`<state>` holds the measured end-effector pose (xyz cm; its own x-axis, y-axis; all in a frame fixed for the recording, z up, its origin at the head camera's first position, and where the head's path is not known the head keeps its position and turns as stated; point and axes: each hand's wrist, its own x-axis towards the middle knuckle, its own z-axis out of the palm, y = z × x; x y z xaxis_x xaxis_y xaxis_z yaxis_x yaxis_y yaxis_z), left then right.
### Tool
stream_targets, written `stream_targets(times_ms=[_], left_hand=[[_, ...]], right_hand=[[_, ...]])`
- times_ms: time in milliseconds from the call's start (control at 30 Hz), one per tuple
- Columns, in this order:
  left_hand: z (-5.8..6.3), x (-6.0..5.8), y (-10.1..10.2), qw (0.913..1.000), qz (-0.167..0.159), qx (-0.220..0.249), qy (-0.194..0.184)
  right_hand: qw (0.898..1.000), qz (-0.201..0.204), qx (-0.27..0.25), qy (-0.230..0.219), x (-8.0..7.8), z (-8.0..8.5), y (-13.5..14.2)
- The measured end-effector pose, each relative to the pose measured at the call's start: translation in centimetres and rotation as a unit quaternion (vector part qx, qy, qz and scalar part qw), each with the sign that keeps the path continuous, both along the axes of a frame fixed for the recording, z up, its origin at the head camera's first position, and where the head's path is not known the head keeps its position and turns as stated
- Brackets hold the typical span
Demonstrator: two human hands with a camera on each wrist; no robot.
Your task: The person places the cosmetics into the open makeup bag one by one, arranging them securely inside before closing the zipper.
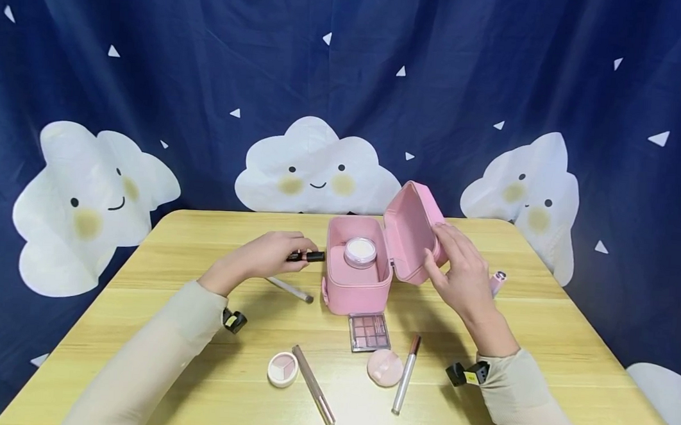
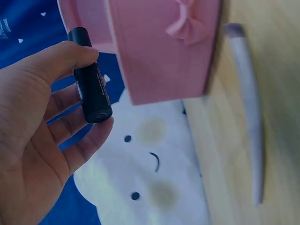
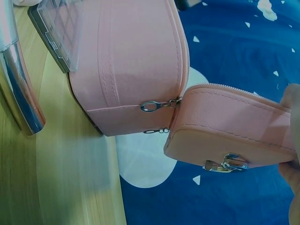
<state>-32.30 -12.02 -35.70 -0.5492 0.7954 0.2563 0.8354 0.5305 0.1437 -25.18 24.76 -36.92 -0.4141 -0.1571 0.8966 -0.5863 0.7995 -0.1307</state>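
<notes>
A pink makeup case (image 1: 356, 298) stands on the table with its lid (image 1: 410, 226) raised to the right. Inside lies a round container with a white top (image 1: 361, 252). Just left of the case's rim, my left hand (image 1: 273, 255) pinches a black lipstick tube (image 2: 93, 89) between thumb and fingers. My right hand (image 1: 460, 270) grips the lid's outer edge, thumb on one side and fingers on the other. From the right wrist, the zipper pulls (image 3: 152, 106) hang at the hinge side, and a metal clasp (image 3: 227, 162) shows on the lid.
A makeup brush (image 1: 290, 289) lies beneath my left hand. In front of the case are an eyeshadow palette (image 1: 369, 333), a powder puff (image 1: 385, 367), a silvery tube (image 1: 406, 376), a slim brown tube (image 1: 313, 384) and a round three-colour pan (image 1: 283, 369). A pink tube (image 1: 497, 282) is behind my right hand.
</notes>
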Motion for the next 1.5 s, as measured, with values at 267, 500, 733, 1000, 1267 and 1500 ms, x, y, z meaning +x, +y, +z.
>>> stream_targets(times_ms=[267,500,733,1000,1267,1500], left_hand=[[1.7,-0.8,2.6,0.9995,-0.009,-0.029,0.005],[2.1,-2.5,4.7,0.9979,-0.013,-0.062,0.012],[2.5,-4.2,6.5,0.9995,0.015,-0.023,-0.018],[2.1,-6.1,7.8,0.9944,0.061,0.037,-0.079],[1.1,-7.9,8.3,0.9912,0.107,-0.004,-0.078],[0.1,-8.6,9.3,0.9863,0.143,-0.049,-0.067]], right_hand=[[1.000,-0.005,0.007,-0.004,-0.1,0.0,0.2],[1.000,-0.007,0.018,-0.009,0.1,0.0,0.3],[1.000,-0.007,0.004,-0.006,0.0,0.0,0.2],[1.000,-0.001,0.005,-0.005,0.1,0.1,0.2],[1.000,-0.001,0.005,-0.004,0.0,0.1,0.2],[1.000,0.008,-0.001,-0.001,0.1,0.2,0.2]])
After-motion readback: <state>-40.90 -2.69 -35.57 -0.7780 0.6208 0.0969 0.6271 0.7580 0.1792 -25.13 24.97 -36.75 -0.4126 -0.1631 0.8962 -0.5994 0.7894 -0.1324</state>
